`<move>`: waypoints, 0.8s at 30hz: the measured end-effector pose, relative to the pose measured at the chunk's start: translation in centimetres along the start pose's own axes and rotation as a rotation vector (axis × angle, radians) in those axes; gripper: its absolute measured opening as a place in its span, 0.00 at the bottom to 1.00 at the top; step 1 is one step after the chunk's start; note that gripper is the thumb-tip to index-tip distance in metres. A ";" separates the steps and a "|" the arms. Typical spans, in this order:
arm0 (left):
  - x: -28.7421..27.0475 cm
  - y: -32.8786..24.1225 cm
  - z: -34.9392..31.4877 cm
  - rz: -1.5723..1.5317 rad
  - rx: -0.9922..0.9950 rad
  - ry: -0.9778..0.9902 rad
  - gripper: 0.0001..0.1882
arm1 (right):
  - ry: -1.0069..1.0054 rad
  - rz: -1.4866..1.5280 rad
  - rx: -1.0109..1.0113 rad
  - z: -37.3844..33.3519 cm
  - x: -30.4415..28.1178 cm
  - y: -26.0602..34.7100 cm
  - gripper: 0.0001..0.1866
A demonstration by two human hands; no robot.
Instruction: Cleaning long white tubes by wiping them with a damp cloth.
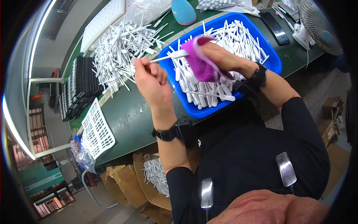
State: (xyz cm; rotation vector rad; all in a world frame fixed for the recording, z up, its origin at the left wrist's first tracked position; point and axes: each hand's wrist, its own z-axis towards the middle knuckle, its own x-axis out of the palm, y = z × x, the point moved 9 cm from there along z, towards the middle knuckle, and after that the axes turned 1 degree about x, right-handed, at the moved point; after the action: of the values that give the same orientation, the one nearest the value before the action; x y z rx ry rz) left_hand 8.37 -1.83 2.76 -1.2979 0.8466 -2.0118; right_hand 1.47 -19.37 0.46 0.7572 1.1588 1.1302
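Note:
My left hand is closed, thumb and fingers pinching the thin end of a white plastic stick. The stick's wider end points toward a magenta cloth, which partly covers it. My right hand is closed around that cloth, its fingertips hidden behind the fabric. Both hands are raised, the right one over a blue plastic tray full of similar white sticks with broad, rounded ends. A loose heap of more white sticks lies on the green table, beyond and left of my left hand.
Stacked black trays and a white slotted panel occupy the table's left side. Along the far side are a blue bottle, a phone and a small fan. Below the near edge, a cardboard box stands beside white pieces.

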 end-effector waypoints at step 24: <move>-14.6 1.6 -4.8 1.805 0.170 0.202 0.13 | 0.175 1.166 -0.023 0.1 -1.3 -2.8 0.28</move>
State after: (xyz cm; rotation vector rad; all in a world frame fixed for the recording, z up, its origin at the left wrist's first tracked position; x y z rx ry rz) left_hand 9.20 9.14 -8.06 0.0833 1.1813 -0.6416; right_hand 2.40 -21.45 -1.63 1.4024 0.7917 2.1860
